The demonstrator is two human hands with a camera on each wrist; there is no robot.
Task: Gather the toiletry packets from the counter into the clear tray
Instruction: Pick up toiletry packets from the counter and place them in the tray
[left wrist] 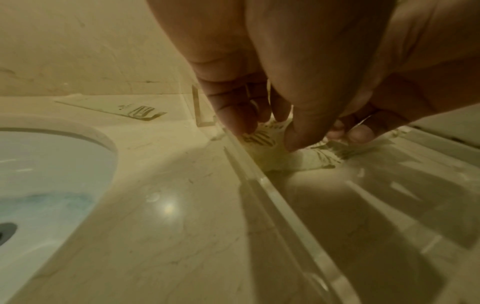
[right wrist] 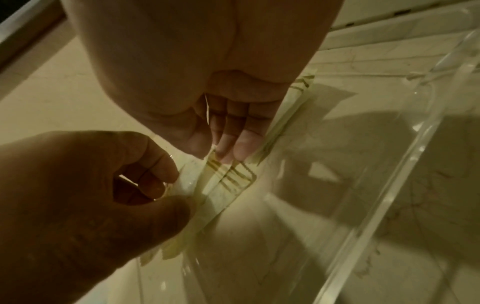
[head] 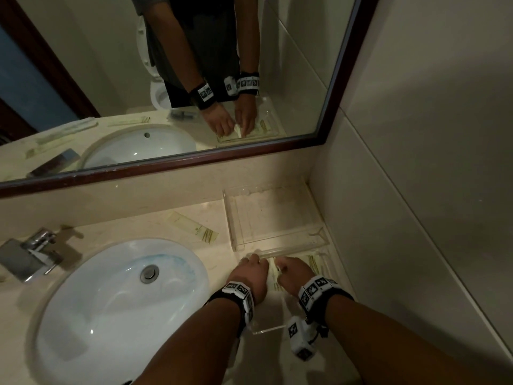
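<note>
1. As seen from the head view, both hands work inside a clear tray (head: 280, 327) that sits on the surface (head: 155, 220) right of the sink (head: 111, 295). Left hand (head: 251, 269) and right hand (head: 294, 270) are close together over a stack of pale packets (head: 273, 270) at the tray's far end.
2. Same view: second clear tray (head: 236, 220) lies beyond the first, against the back wall, nothing visible in it. One packet (head: 194, 227) lies flat on the surface between sink and that far tray. Faucet (head: 30, 254) at sink's left.
3. Left wrist view: left hand (left wrist: 298, 92), fingers (left wrist: 233, 115) curled down, thumb and fingers pinching the packet stack (left wrist: 293, 158) just inside the tray wall (left wrist: 259, 179). Loose packet (left wrist: 116, 108) on the surface past the sink (left wrist: 52, 174) rim.
4. Right wrist view: right hand (right wrist: 207, 92), fingers (right wrist: 244, 142) pressed together against thumb, clamped on a packet's (right wrist: 228, 185) upper edge. Left hand (right wrist: 91, 195) pinches the same stack lower down. Tray wall (right wrist: 389, 195) runs to the right of the packets.
</note>
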